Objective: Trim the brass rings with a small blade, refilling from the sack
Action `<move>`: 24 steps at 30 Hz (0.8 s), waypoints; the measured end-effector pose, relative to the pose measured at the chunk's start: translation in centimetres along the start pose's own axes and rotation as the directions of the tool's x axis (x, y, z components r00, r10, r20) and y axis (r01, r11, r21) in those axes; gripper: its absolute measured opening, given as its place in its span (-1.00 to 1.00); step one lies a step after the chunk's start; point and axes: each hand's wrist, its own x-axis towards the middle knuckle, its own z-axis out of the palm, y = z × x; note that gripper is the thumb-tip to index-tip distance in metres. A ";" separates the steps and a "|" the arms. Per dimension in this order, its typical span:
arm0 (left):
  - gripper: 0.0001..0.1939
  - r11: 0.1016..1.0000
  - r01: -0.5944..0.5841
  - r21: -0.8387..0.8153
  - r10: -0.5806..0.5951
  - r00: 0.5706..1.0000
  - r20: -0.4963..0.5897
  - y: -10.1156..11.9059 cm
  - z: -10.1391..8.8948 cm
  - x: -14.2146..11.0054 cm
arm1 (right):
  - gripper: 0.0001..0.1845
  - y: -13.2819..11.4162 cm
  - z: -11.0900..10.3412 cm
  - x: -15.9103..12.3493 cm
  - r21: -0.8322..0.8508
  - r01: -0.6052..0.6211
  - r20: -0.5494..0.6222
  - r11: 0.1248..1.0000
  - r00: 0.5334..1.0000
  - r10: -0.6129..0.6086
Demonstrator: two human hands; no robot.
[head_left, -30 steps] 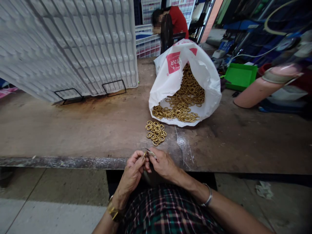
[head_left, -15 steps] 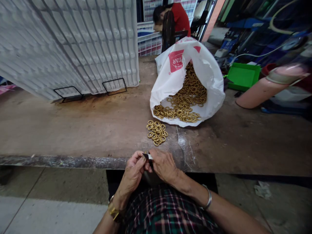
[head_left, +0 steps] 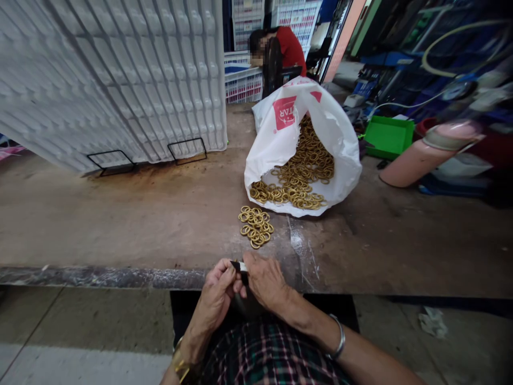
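Note:
At the table's front edge, my left hand [head_left: 216, 293] pinches the dark end of a small black-and-white strip [head_left: 242, 267] between thumb and fingers. My right hand [head_left: 266, 280] is closed around the strip's white end, its back turned up and most of its fingers hidden. What the strip is exactly I cannot make out. Just beyond the hands lies a small pile of brass-coloured rings [head_left: 256, 227]. Behind that pile, a white plastic bag [head_left: 266, 152] lies on its side, its mouth towards me, with many more such rings [head_left: 310, 166] inside.
White ribbed panels [head_left: 160, 80] stand at the left of the wooden table [head_left: 120, 224], with black wire stands [head_left: 186, 149] at their foot. To the right are a green tray [head_left: 388, 136] and a pink cylinder [head_left: 420, 155]. A person in red [head_left: 290, 51] leans over at the back.
The camera has tipped up a little, so the scene sits lower in view. Both hands keep their hold on the strip with only slight finger movement.

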 end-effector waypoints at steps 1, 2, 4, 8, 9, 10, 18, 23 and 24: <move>-0.78 1.000 0.000 -0.004 0.000 1.000 -0.007 0.0 0.1 -0.2 | -0.76 0.0 0.0 0.0 -0.007 -0.005 -0.004 1.000 1.000 0.004; -0.78 1.000 0.004 -0.008 -0.004 1.000 -0.010 0.1 0.2 -0.4 | -0.74 0.1 0.1 0.1 -0.015 -0.012 -0.012 1.000 1.000 0.012; -0.79 1.000 0.022 -0.016 -0.022 1.000 0.012 0.4 0.4 -1.1 | -0.71 0.6 0.3 0.3 -0.031 -0.041 -0.033 0.999 0.999 0.040; -0.81 0.997 0.045 -0.060 -0.042 0.997 0.057 1.2 0.5 -2.3 | -0.70 1.8 0.4 0.7 -0.033 -0.060 -0.078 0.998 0.995 0.057; -0.81 0.995 0.043 -0.089 -0.040 0.999 0.036 1.3 0.4 -2.3 | -0.71 2.0 0.2 0.8 -0.032 -0.050 -0.094 0.998 0.994 0.047; -0.80 0.992 0.040 -0.123 -0.040 0.999 0.001 1.4 0.3 -2.3 | -0.71 2.1 0.0 0.9 -0.033 -0.042 -0.114 0.999 0.993 0.038; -0.77 0.961 0.041 -0.272 -0.107 0.967 -0.232 1.4 -0.6 -1.8 | -0.68 0.9 -3.2 3.5 -0.213 -0.044 -0.190 0.976 0.982 0.003; -0.73 0.932 0.074 -0.355 -0.146 0.972 -0.182 1.5 -1.1 -2.1 | -0.71 1.1 -2.3 4.8 -0.291 -0.028 -0.132 0.956 0.991 -0.011; -0.73 0.920 0.079 -0.383 -0.156 0.972 -0.174 1.5 -1.2 -2.0 | -0.71 1.2 -2.1 4.9 -0.292 -0.031 -0.136 0.956 0.991 -0.010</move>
